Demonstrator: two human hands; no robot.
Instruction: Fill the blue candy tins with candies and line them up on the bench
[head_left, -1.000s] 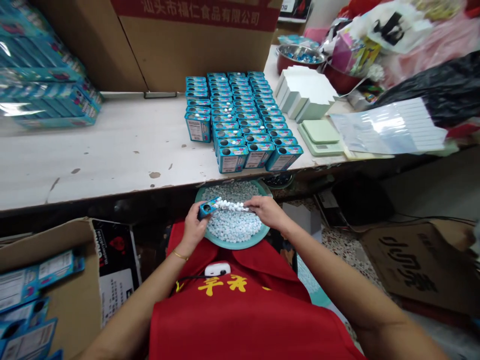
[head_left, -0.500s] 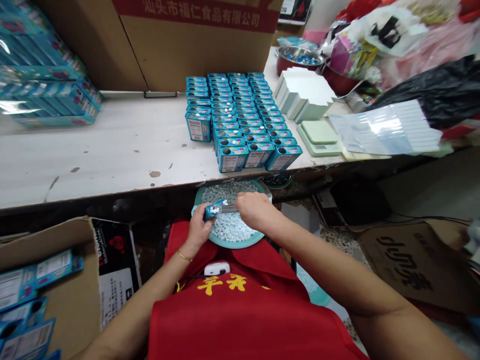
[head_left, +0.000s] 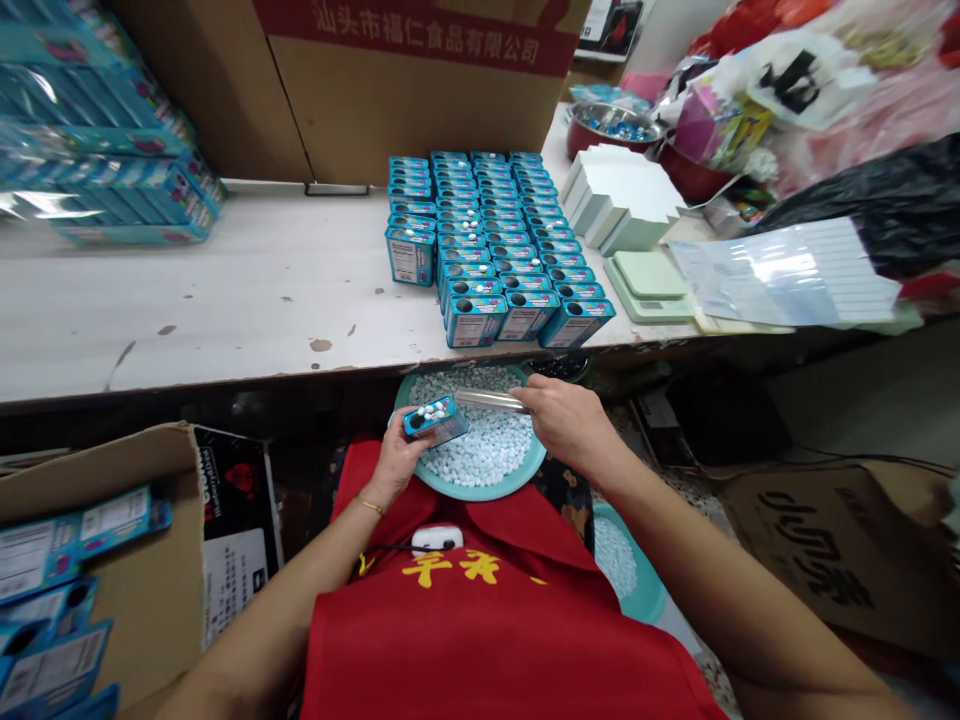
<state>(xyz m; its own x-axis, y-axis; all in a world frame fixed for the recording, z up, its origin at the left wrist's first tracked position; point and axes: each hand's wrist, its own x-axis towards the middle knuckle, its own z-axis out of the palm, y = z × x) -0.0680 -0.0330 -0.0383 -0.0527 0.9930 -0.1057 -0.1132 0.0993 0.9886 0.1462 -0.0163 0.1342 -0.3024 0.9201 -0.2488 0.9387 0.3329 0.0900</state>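
My left hand (head_left: 397,452) grips a small blue tin (head_left: 442,424) by its left end, with several white candies on its top beside a dark round opening. My right hand (head_left: 564,415) is closed round a shiny metal scoop (head_left: 491,400), whose tip lies just right of the tin's top. Both are above a teal basin (head_left: 480,492) of small white candies on my lap. On the white table (head_left: 247,310) beyond, blue tins (head_left: 477,318) stand in rows, a few with white candies on their tops.
At the right of the table are white card stacks (head_left: 626,190), a pale green scale (head_left: 651,285) and a metal bowl (head_left: 616,128). A cardboard box (head_left: 150,560) with blue packs is at lower left. Wrapped blue packs (head_left: 135,200) are at upper left. A second teal basin (head_left: 651,580) sits low right.
My right hand has moved right, drawing the scoop away from the tin. The tin in my left hand now shows its top and clear side. The camera view has shifted slightly.
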